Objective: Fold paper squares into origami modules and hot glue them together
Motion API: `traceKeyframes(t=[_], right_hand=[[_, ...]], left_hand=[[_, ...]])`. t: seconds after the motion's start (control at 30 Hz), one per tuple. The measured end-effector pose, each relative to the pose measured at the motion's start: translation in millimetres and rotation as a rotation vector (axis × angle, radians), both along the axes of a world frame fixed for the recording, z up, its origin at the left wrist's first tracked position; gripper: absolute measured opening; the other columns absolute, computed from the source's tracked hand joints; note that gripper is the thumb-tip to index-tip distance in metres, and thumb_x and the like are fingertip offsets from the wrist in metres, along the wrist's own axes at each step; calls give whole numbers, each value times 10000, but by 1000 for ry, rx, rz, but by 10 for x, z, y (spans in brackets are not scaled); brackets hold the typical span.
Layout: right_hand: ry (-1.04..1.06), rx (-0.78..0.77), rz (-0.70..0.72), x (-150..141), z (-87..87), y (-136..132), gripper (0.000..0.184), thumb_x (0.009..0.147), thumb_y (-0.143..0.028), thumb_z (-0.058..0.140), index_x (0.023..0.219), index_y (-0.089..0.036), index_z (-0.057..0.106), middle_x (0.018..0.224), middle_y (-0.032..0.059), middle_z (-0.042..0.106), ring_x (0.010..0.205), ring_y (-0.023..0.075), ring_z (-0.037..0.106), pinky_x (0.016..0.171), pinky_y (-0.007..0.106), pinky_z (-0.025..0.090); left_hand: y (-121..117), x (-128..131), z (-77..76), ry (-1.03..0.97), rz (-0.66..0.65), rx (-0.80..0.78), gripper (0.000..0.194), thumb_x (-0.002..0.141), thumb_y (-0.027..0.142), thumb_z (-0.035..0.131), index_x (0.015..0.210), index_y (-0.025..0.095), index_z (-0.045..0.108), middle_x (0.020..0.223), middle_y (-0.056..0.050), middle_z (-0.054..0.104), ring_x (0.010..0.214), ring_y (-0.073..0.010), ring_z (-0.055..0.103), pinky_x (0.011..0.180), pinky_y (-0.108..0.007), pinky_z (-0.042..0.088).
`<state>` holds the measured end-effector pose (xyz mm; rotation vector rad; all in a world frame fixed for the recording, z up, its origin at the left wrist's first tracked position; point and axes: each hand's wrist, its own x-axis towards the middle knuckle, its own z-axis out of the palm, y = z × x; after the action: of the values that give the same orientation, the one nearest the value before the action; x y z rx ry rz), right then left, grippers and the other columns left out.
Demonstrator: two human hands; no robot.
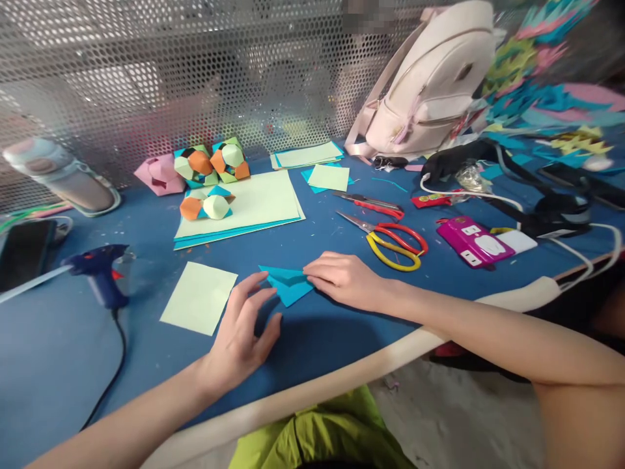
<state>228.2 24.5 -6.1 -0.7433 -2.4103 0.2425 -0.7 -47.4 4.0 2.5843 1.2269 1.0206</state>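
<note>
A blue sheet of origami paper point(289, 290), partly folded into a triangular shape, lies on the table between my hands. My right hand point(342, 279) pinches its right corner, fingers pressed together. At the paper's left side is my left hand point(247, 332), its fingers curved and spread apart, the fingertips close to the left corner. Whether they touch it I cannot tell. Just left of that hand a pale green paper square point(199, 297) lies flat.
Behind are stacked paper sheets point(254, 198) and folded paper balls point(198, 163). Scissors point(390, 241) and a utility knife point(374, 204) lie right, near a purple power adapter point(473, 242). A glue gun point(105, 273) and bottle point(63, 176) stand left; a backpack point(430, 85) leans behind.
</note>
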Motion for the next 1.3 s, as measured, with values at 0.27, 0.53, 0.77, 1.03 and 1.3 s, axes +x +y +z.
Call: traceKeyframes(t=[0.27,0.53,0.77,1.03,1.3], right_hand=[[284,-142,-49,-31,125,-130,178,877,-154,482,811,-132,646,775,67,686,674,128,625,627,231,494],[323,-106,67,-77,163,-212,168,890,-206,458,830,-148,604,889,98,661,816,139,606,738,251,484],[241,-732,-108,-150,224,-208,124,758,-190,574,878,-171,548,664,-42,561,582,88,480,523,195,361],[293,-761,-129,-162,281,-13,80,759,-185,569,794,-139,624,753,3,635,663,109,528,608,222,388],[310,-918,-95,-106,167,58,137,735,-231,596,835,-138,593,771,10,643,677,125,552,593,217,406]], left_hand=[[56,39,-42,-519,153,-442,507,862,265,543,1321,287,329,1460,-114,314,1336,-261,345,1011,-466,426],[158,117,36,-746,259,-655,530,837,325,588,1318,309,366,1472,-120,339,1288,-298,422,985,-451,455],[130,198,73,-579,180,-477,679,796,168,611,1373,312,283,1502,-135,259,1300,-306,402,951,-441,488],[144,184,14,-527,117,-612,682,815,170,554,1398,267,214,1440,-179,369,1167,-254,550,789,-329,554],[146,226,73,-605,153,-896,394,815,191,538,1197,158,445,856,-46,691,711,-144,670,601,-250,541]])
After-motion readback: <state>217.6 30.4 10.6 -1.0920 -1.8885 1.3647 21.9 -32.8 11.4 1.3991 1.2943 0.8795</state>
